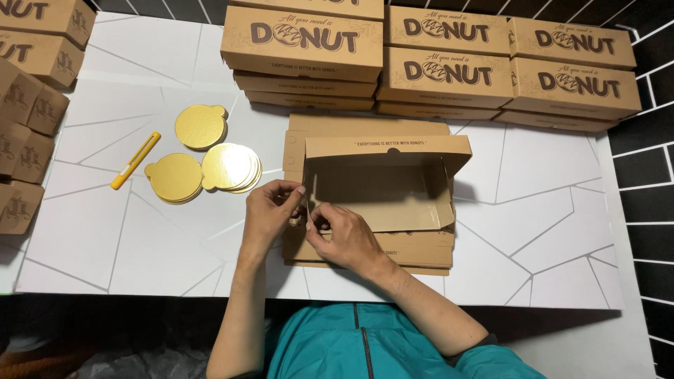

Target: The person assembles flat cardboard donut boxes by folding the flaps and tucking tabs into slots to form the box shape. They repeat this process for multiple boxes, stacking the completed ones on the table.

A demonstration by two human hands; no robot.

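— Brown kraft card was everywhere in that shot. What were the hands on?

— Both were at the left end of a half-built cardboard box (382, 184) in the middle of the frame. The left hand (270, 210) was pinching the upright left end flap (307, 193) between thumb and fingers. The right hand (342, 235) was curled just beside it, fingertips closed on the same corner, though I could not tell whether they gripped a tab or only pressed on it.

— How far along was the box?

— Partly up, I judged. The back wall stood, with the lid panel lying flat behind it. The right end looked folded in but loose, its flap leaning inward. The left end was the one being worked, and the front wall was not yet raised.

— And beneath it?

— It sat on a low stack of flat box blanks (382, 253), so a number were left to fold.

— Any finished ones?

— Closed printed boxes (442, 67) were piled in three stacks along the top of the frame, and more stood at the upper left edge (31, 77).

— Anything else on the white table (533, 231)?

— Three small piles of round gold cake boards (203, 158) lay left of the box, untouched, none inside it. A yellow utility knife (135, 161) lay further left, well apart from both hands
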